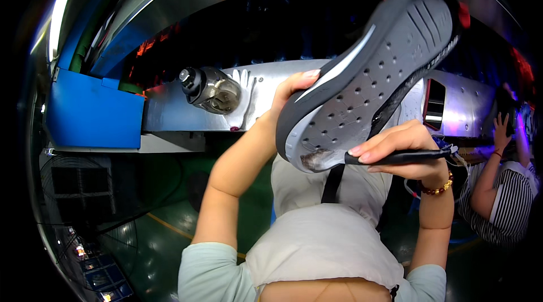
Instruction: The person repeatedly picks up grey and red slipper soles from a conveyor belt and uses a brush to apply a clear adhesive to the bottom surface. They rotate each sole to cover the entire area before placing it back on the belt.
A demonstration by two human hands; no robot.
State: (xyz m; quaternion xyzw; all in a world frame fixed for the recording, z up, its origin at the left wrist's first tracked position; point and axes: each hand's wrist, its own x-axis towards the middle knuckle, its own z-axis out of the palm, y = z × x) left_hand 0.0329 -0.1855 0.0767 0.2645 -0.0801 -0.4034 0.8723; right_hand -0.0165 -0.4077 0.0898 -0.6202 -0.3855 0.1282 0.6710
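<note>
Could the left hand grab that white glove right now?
Probably not right now: the left hand is busy holding the shoe. The way looks free, though: the white glove lies close by, with nothing seeming to block it.

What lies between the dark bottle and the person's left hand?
A white glove lies on the metal ledge between the bottle and the left hand, in the head view.
</note>
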